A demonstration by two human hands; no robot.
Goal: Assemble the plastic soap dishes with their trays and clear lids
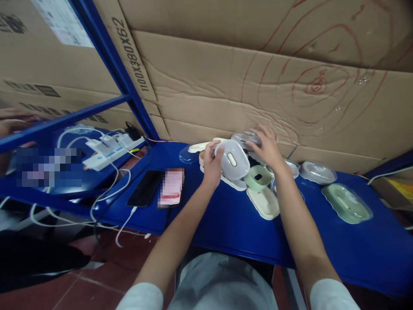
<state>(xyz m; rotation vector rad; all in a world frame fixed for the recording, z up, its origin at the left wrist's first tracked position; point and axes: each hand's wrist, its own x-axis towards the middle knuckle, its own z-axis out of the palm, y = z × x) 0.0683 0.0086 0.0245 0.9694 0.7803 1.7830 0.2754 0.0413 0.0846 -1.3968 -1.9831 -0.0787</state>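
Observation:
My left hand (213, 162) grips a light grey plastic box (238, 167) by its left edge; a small cream oval shows on its face. Fingers spread, my right hand (266, 145) reaches over a clear-lidded grey box (247, 138) at the back; whether it touches the lid I cannot tell. Beneath and between my hands are a green box (259, 178) with a dark opening and a cream oval tray (263, 203). Other cream and clear pieces are partly hidden behind the grey box.
Toward the right lie a clear-lidded grey box (318, 172) and a green one (346, 203) on the blue table (226, 228). Two phones, one black (145, 188) and one lit (172, 187), lie left. A power strip (112, 151) trails white cables. Cardboard (200, 86) walls the back.

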